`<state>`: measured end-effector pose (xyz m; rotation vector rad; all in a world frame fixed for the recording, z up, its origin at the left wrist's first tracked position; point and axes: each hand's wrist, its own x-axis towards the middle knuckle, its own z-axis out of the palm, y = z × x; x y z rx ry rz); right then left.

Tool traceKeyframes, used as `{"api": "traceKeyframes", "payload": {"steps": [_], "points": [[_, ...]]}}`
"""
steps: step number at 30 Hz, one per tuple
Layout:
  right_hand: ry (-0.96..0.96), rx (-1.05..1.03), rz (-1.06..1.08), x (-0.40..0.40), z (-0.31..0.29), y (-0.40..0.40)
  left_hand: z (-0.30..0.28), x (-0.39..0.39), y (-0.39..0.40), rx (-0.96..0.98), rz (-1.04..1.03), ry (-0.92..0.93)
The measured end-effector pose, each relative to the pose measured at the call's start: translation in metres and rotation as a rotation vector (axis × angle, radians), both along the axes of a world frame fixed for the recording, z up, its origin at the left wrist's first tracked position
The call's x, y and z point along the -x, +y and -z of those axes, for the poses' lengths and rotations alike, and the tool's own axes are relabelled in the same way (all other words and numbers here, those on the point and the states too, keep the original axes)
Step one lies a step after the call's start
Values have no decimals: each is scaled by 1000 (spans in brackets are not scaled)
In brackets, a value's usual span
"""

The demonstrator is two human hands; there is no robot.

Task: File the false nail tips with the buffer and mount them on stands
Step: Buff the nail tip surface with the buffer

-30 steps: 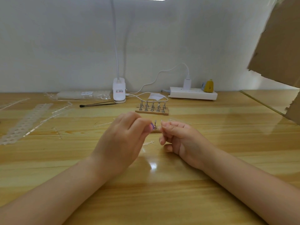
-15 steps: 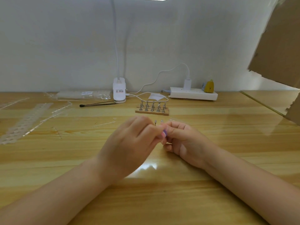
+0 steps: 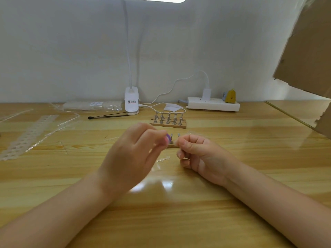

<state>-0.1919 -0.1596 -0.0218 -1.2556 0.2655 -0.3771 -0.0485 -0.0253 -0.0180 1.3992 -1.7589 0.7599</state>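
Glossy wooden tabletop [image 3: 179,221] against a pale wall, lamp base [image 3: 132,103] at its far edge.
Left hand [image 3: 129,158] pinches a purple buffer [image 3: 167,137]; right hand [image 3: 198,156] curls fingers on something too small to identify; stands [image 3: 168,119] behind, mid-table.

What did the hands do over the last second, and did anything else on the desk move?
The left hand slid the purple buffer toward the right hand and back, a filing stroke. The right hand kept its fingers pinched. The far rack of stands and power strip stayed put.
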Motion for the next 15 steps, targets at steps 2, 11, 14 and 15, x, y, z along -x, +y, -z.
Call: {"api": "traceKeyframes", "payload": {"steps": [2, 11, 14, 15], "points": [[8, 19, -15, 1, -1, 0, 1, 10, -2, 21, 51, -65], [25, 31, -20, 0, -3, 2, -2, 10, 0, 2, 38, -32], [9, 31, -34, 0, -2, 1, 3, 12, -3, -95, 19, -10], [4, 15, -31, 0, -2, 1, 4, 8, -2, -122, -22, -8]]}}
